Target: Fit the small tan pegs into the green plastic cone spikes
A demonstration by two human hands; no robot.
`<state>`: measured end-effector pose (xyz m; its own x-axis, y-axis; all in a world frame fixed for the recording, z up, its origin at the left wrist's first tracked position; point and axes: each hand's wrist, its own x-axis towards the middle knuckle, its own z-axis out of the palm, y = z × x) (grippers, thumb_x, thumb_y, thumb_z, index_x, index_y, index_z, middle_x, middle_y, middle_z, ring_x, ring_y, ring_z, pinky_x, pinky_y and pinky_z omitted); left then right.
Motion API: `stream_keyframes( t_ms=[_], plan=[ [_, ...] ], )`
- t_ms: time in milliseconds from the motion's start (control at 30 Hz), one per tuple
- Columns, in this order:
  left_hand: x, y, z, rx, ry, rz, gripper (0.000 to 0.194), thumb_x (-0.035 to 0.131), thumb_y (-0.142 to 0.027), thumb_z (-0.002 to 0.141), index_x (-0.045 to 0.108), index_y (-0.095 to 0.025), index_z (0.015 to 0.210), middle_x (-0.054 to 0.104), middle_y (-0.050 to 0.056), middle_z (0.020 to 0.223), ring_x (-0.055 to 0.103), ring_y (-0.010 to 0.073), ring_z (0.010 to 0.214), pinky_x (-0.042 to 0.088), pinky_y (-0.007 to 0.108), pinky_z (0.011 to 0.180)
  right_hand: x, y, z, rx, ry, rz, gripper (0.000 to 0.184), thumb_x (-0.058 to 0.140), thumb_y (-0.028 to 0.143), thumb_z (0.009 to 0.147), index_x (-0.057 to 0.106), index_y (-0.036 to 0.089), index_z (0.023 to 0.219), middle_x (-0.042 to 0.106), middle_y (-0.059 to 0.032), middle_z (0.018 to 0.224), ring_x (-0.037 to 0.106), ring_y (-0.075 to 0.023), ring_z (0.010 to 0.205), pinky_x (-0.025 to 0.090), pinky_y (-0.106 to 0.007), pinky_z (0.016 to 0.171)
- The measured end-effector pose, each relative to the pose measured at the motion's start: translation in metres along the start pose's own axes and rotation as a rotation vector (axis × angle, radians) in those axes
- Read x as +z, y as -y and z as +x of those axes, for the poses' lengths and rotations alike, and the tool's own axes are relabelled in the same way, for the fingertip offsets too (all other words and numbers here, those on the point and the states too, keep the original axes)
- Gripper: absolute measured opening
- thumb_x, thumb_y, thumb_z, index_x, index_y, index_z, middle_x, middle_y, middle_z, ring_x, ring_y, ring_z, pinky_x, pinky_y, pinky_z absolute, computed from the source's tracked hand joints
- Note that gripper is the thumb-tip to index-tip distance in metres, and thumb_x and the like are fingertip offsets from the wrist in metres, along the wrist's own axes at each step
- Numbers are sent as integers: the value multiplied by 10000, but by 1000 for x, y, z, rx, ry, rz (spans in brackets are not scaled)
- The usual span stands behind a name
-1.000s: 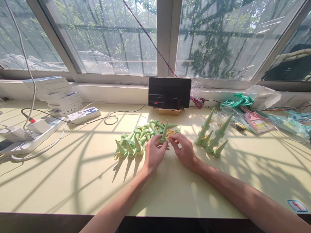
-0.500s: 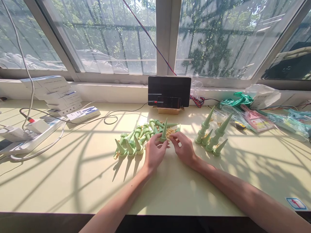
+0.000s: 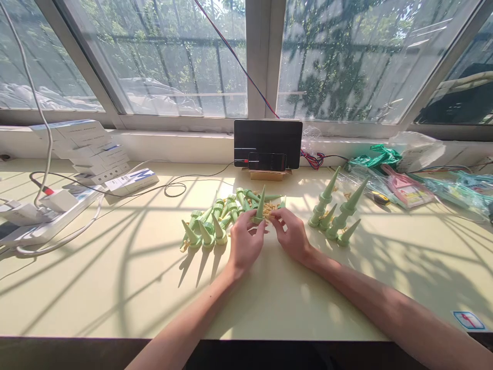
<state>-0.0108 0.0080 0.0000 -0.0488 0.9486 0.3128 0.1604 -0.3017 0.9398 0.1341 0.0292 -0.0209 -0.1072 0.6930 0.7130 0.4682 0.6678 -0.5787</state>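
Moved since the earlier frame: very little. Right hand point(image 3: 293, 236) has eased slightly away from the collar of the green cone point(image 3: 261, 204), fingertips now a touch lower and further right below the black screen point(image 3: 268, 134). Left hand point(image 3: 246, 241) barely shifted, thumb drawn in a little; whole view tipped slightly, so small drifts are partly the camera's. Cone unchanged in attitude: point up, in front of the screen, gripped at its collar by left thumb and fingers. Right hand's fingertips bent together beside it; cannot tell whether they pinch a small piece or only each other. Reading of the change: fine fingertip work at the collar, probably, with no piece seen to join or leave the groups. Piled green pieces point(image 3: 232, 207) lie in front of the screen and to its left, tan pieces point(image 3: 274, 206) directly in front of it, behind the hands. Three standing cones point(image 3: 207, 237), nearer the person, also left of the screen. Stacked cones point(image 3: 342, 221) forward and right of the screen, same arrangement as before, some doubled one on another. All on the pale table point(image 3: 154, 313), sunlit, shadows long.
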Motion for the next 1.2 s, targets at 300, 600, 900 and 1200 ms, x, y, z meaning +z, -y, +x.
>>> stream_keyframes(
  t_ms=[300, 600, 900, 1200],
  plan=[
    [-2, 3, 1, 46, -34, 102, 243, 658, -277, 848, 629, -166, 1063, 576, 66, 1031, 682, 131, 688, 627, 269, 545, 1, -4, -1, 17, 25, 5, 116, 508, 232, 973, 613, 200, 936, 694, -66, 874, 636, -184, 761, 527, -301, 661],
    [-5, 6, 2, 55, -37, 210, 226, 669, -293, 831, 631, -193, 1030, 598, 40, 1008, 629, 99, 622, 571, 255, 542, 0, -3, -1, 77, 43, 49, 135, 510, 270, 975, 615, 197, 933, 696, -63, 875, 627, -176, 731, 521, -295, 654],
    [-6, 3, 1, 47, -31, 224, 213, 661, -298, 829, 619, -199, 1013, 603, 34, 973, 584, 89, 589, 529, 248, 542, 1, -5, -1, 110, 89, 72, 170, 491, 288, 988, 610, 191, 914, 681, -57, 839, 585, -162, 676, 490, -286, 632],
    [-7, 7, 2, 65, -36, 247, 207, 661, -285, 825, 614, -207, 1012, 604, 30, 984, 570, 77, 570, 522, 247, 558, 0, -5, -2, 115, 134, 48, 257, 458, 318, 1007, 583, 189, 823, 636, -40, 762, 525, -151, 647, 422, -266, 595]
  ],
)
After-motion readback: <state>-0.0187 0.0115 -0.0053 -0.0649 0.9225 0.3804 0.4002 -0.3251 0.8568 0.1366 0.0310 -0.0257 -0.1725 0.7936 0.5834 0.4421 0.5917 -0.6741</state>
